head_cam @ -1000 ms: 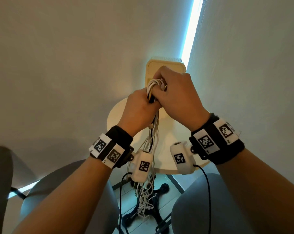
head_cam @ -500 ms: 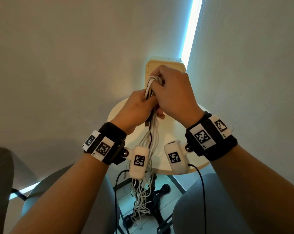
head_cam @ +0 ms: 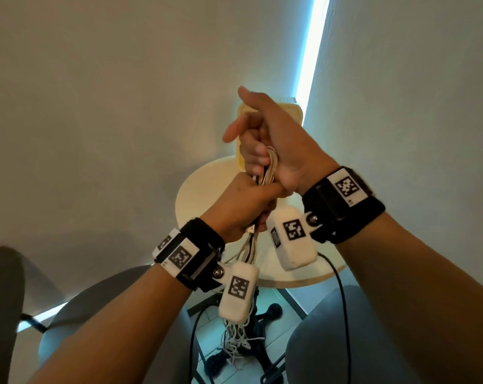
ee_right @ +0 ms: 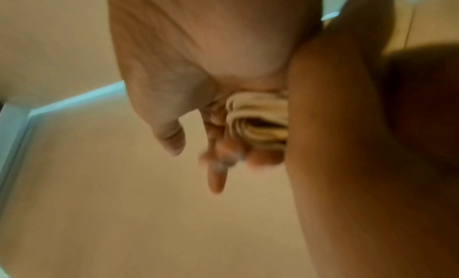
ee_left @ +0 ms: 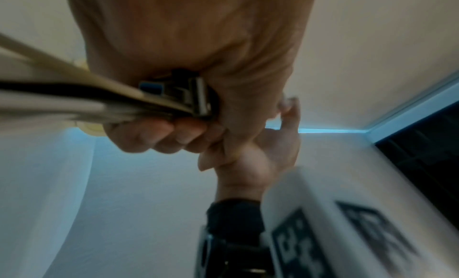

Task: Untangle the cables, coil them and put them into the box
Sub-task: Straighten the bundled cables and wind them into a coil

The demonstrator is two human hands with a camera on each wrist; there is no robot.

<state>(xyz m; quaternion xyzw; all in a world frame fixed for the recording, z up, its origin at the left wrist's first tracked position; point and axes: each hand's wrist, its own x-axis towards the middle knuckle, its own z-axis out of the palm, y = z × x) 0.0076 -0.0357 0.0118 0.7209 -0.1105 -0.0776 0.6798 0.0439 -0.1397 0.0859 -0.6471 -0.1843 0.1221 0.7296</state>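
A bundle of white cables with one black strand is held upright above a small round table. My left hand grips the bundle low down; in the left wrist view its fingers curl round the cables and a metal USB plug. My right hand grips the looped top of the bundle, with thumb and index finger sticking out. Loose cable ends dangle below the table edge. The pale yellow box stands behind the hands, mostly hidden.
The table sits in a corner between two white walls, with a bright strip of light running up the corner. Grey chair seats flank my arms. A black table base stands on the tiled floor below.
My right hand has rolled over and risen, now palm-side toward me with thumb and index finger extended. My left hand has slid lower on the bundle, toward me.
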